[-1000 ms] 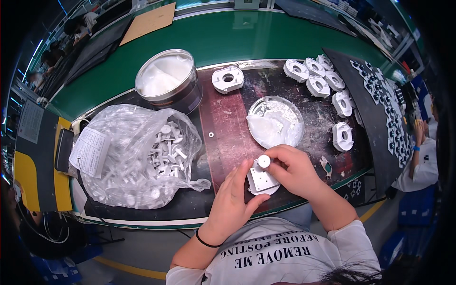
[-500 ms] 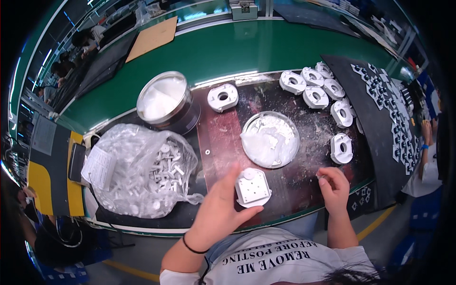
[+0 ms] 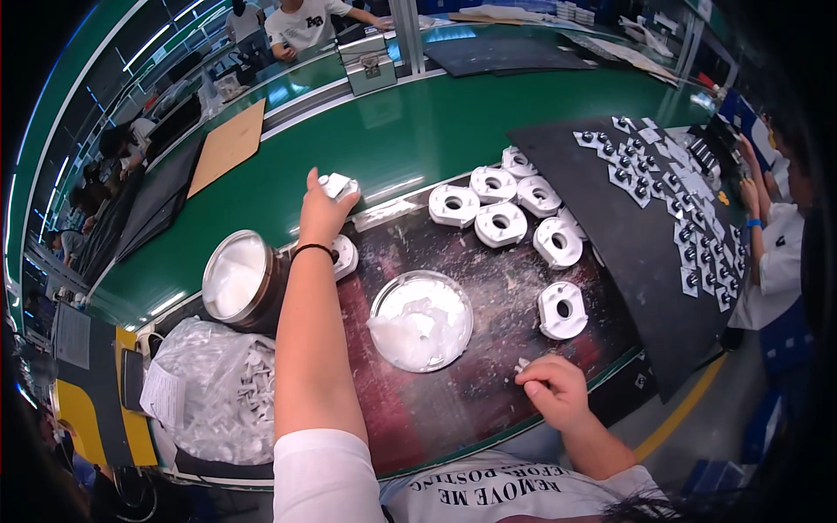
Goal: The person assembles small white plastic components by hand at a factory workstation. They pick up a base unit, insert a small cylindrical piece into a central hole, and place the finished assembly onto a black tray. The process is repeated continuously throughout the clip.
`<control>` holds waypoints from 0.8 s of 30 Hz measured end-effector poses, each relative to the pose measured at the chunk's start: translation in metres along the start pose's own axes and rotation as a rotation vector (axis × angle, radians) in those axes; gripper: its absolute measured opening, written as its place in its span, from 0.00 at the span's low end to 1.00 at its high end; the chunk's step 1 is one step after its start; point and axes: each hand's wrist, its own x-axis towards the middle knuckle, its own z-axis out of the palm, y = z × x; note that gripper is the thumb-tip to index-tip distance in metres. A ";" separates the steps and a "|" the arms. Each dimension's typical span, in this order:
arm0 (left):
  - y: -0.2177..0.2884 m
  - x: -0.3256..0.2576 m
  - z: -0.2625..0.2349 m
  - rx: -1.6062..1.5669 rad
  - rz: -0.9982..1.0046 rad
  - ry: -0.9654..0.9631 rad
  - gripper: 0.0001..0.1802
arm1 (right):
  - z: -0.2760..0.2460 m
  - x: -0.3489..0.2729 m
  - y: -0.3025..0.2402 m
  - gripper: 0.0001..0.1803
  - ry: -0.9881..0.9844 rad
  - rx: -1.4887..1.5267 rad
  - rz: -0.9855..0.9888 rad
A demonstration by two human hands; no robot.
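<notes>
White plastic housing is in my left hand, gripped w/ fingers wrapped around it, arm stretched out over the green belt, just past the far edge of the dark work mat. Another housing sits on the mat right under my wrist. Right hand is at the mat's near edge, fingers curled narrow, pinching at small white bits; can't tell if it actually holds one. Mid-mat: shallow round dish w/ white stuff in it. Left of the mat: metal tin and a clear bag of small white parts. Far-right side of the mat: cluster of finished housings, one alone nearer me.

Risks, imo: arm is fully extended, so the housing could tip or land crooked on the belt. Forearm crosses low over the tin and the spare housing and could knock either. Right hand isn't being watched, so a small bit could roll off the near edge.
</notes>
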 end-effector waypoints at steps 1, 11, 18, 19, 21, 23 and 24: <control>-0.006 0.003 0.001 0.033 -0.056 -0.025 0.52 | -0.001 0.000 0.000 0.07 -0.005 0.015 -0.004; 0.049 -0.064 -0.074 0.340 0.107 -0.589 0.47 | -0.002 -0.006 0.005 0.07 -0.008 0.054 -0.035; 0.037 -0.108 -0.087 0.468 0.218 -0.475 0.38 | 0.000 -0.006 0.002 0.06 0.005 0.057 -0.041; 0.041 -0.120 -0.091 0.438 0.241 -0.457 0.38 | 0.000 -0.007 0.001 0.06 -0.002 0.053 -0.060; 0.047 -0.147 -0.101 0.310 0.437 -0.367 0.34 | 0.000 -0.009 0.000 0.07 -0.017 0.047 -0.104; 0.070 -0.174 -0.115 0.010 0.379 -0.528 0.34 | -0.003 -0.011 0.001 0.07 -0.015 0.000 -0.148; 0.063 -0.196 -0.114 -0.290 0.190 -0.579 0.34 | -0.003 -0.013 0.000 0.07 -0.015 -0.014 -0.151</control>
